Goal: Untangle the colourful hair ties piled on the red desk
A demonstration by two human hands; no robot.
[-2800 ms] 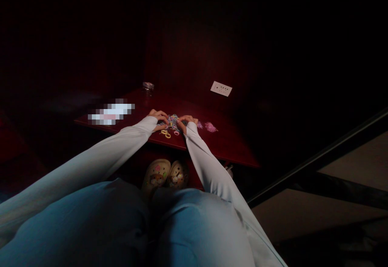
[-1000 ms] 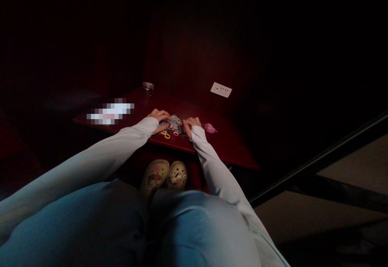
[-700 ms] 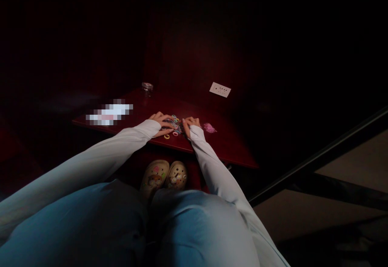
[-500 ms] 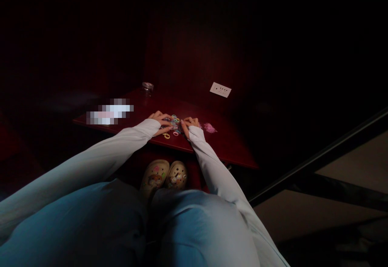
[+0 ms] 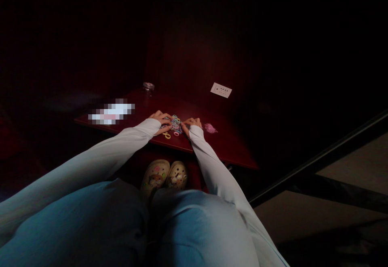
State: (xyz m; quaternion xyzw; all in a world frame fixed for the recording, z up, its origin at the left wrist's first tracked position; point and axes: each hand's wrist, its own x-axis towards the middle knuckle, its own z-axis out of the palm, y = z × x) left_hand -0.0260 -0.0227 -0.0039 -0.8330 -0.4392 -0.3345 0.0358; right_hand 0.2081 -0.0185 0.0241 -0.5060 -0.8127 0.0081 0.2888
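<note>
Your left hand point(image 5: 160, 120) has its grip spread over hair ties point(image 5: 176, 122); right hand point(image 5: 193, 124) beside, grip unclear; pixelated panel point(image 5: 111, 112), unreadable!

Dark-red wall point(image 5: 188, 65): white rectangular socket plate point(image 5: 221, 90)
Dark-red wooden-looking tabletop point(image 5: 226, 148): clear lidded jar point(image 5: 148, 89), pale flat object point(image 5: 111, 111) (pixelated)

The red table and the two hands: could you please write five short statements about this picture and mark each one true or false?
1. Colourful rings lie between the left hand and the right hand. True.
2. The pink bundle lies beside the left hand. False: the pink bundle lies beside the right hand.
3. A clear jar stands on the red table. True.
4. The shoes are black. False: the shoes are beige, with decorations.
5. The socket plate is white. True.
</note>
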